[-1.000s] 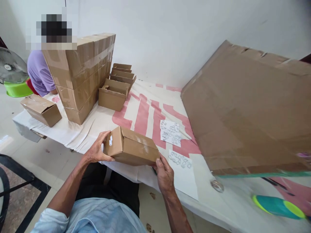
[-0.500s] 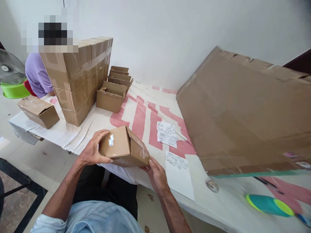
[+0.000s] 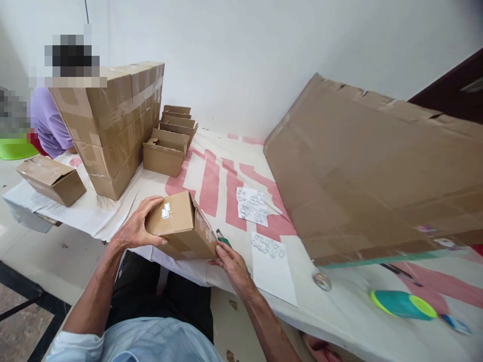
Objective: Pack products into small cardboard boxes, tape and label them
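A small closed cardboard box (image 3: pixel 175 216) is held tilted over the near table edge, with two white and blue stickers on its top left and clear tape along its right end. My left hand (image 3: pixel 138 226) grips the box's left end, thumb in front and fingers over the far side. At the right end, my right hand (image 3: pixel 234 270) is closed close against the lower corner. A green box cutter (image 3: pixel 224 241) pokes out beyond its fingers, its dark tip pointing away from me; most of the cutter is hidden.
Taped boxes (image 3: pixel 113 120) are stacked at left, with open boxes (image 3: pixel 164 152) behind and one box (image 3: pixel 53 178) beside. Marked paper sheets (image 3: pixel 273 266), a tape roll (image 3: pixel 322 281), a teal bottle (image 3: pixel 403 304) and a large cardboard panel (image 3: pixel 362 176) lie rightward. A person (image 3: pixel 51 120) sits behind the stack.
The box cutter now shows past my right fingers; before, it was out of sight. The box has shifted slightly left in view, along with the whole scene. My left grip stays the same.
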`<state>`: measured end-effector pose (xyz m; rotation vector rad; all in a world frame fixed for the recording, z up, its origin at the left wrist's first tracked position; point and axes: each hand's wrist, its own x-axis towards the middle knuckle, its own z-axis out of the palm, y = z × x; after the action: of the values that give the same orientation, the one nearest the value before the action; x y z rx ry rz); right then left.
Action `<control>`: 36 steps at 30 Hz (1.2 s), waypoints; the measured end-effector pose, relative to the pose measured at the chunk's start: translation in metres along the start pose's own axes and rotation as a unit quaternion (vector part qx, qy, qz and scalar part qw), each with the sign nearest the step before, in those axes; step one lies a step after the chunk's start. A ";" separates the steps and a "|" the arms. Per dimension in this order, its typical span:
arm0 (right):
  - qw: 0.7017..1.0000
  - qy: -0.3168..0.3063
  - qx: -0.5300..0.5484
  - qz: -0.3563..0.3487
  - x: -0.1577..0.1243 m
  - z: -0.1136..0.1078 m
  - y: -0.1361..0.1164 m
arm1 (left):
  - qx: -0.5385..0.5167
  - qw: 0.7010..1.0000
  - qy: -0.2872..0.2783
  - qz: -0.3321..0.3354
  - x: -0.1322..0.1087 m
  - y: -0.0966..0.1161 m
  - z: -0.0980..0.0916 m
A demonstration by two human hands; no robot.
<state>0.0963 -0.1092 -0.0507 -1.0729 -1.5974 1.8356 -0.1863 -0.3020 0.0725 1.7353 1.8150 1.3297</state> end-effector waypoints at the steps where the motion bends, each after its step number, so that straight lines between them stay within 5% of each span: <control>1: 1.000 0.012 -0.014 -0.004 0.002 -0.001 -0.005 | 0.000 1.000 0.001 -0.003 0.000 0.000 0.000; 4: 0.993 0.070 -0.068 -0.064 0.005 0.000 -0.033 | 0.000 1.000 0.004 -0.010 0.000 0.001 0.000; 8: 0.950 0.085 -0.159 -0.255 -0.004 0.016 -0.102 | 0.005 1.000 0.009 -0.003 0.000 0.004 0.002; 12: 0.845 -0.028 -0.271 -0.461 -0.018 0.049 -0.177 | 0.017 1.000 0.010 0.000 0.002 0.009 0.007; 16: 0.735 -0.198 -0.387 -0.520 -0.011 0.081 -0.219 | 0.025 1.000 0.007 -0.007 0.004 0.013 0.011; 23: 0.606 -0.280 -0.552 -0.499 0.015 0.106 -0.226 | 0.026 1.000 0.007 -0.010 0.005 0.011 0.017; 36: 0.586 -0.296 -0.575 -0.488 0.022 0.112 -0.225 | 0.013 1.000 0.007 -0.019 0.006 0.012 0.019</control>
<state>-0.0369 -0.1122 0.1635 0.3500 -2.9777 0.1711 -0.1662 -0.2906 0.0738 1.6996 1.8725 1.3120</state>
